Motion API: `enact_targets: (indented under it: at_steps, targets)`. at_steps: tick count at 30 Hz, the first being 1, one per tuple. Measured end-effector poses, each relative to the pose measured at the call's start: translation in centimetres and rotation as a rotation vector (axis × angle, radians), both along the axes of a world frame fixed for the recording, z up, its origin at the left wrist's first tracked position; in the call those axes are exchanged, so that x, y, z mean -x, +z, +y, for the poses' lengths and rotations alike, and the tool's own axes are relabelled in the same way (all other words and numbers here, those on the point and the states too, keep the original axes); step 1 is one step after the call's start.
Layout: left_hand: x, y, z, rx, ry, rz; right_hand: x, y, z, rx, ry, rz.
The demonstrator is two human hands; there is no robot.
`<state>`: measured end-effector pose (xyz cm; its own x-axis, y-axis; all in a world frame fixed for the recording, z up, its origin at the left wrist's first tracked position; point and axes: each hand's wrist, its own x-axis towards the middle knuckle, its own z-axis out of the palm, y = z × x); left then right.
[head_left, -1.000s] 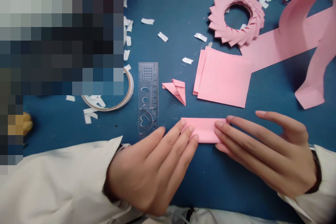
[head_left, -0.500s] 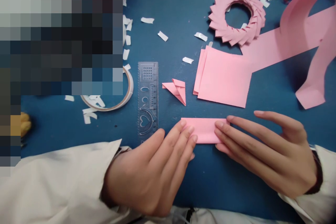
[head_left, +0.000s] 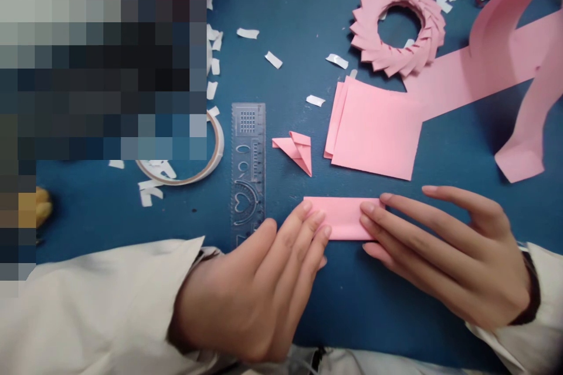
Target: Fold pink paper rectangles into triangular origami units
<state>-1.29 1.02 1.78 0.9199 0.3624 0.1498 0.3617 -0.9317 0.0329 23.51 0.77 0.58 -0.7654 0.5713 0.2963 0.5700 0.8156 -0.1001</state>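
A pink paper folded into a narrow rectangle (head_left: 345, 220) lies flat on the blue table between my hands. My left hand (head_left: 259, 281) rests its fingertips on the paper's left end, with the fingers stretched out. On the right end lie fingertips of my right hand (head_left: 453, 252), whose fingers are extended and whose index finger is raised apart. A small folded pink piece (head_left: 299, 151) sits above the paper. Square pink sheets (head_left: 376, 132) are stacked behind, beside a clear ruler with cut-out shapes (head_left: 248, 164) farther left.
A pleated pink paper ring (head_left: 365, 29) and long pink strips (head_left: 461, 85) occupy the back right. White scraps (head_left: 273, 60) are scattered behind. A tape roll (head_left: 219, 149) lies left of the ruler, and a yellow object (head_left: 43, 205) is at far left.
The thumb of my right hand has shifted slightly away from the folded paper's lower edge, and its raised finger has moved slightly left. The paper has stayed in place.
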Motion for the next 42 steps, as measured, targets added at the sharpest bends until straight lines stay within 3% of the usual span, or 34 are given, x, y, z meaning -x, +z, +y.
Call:
enact_targets:
  at_steps: [6,19,26,33,37,42]
  targets:
    - [0.1,0.1,0.0,0.003,-0.043,0.014,0.1,0.1,0.1,0.003,-0.003,-0.002]
    - [-0.3,-0.1,0.8,0.024,0.057,-0.093,0.2,0.1,0.0,0.008,0.013,0.007]
    - [0.1,-0.1,0.7,0.042,0.027,-0.055,0.2,0.0,0.0,0.009,0.006,0.019]
    - [0.0,0.1,0.0,-0.095,-0.058,0.038,-0.1,0.1,0.0,-0.011,0.007,-0.003]
    - [-0.4,0.1,-0.5,-0.103,-0.022,0.049,0.1,0.0,0.0,-0.035,0.117,0.022]
    - [-0.6,0.1,-0.3,-0.095,-0.045,0.027,1.6,-0.4,0.5,0.105,0.164,0.119]
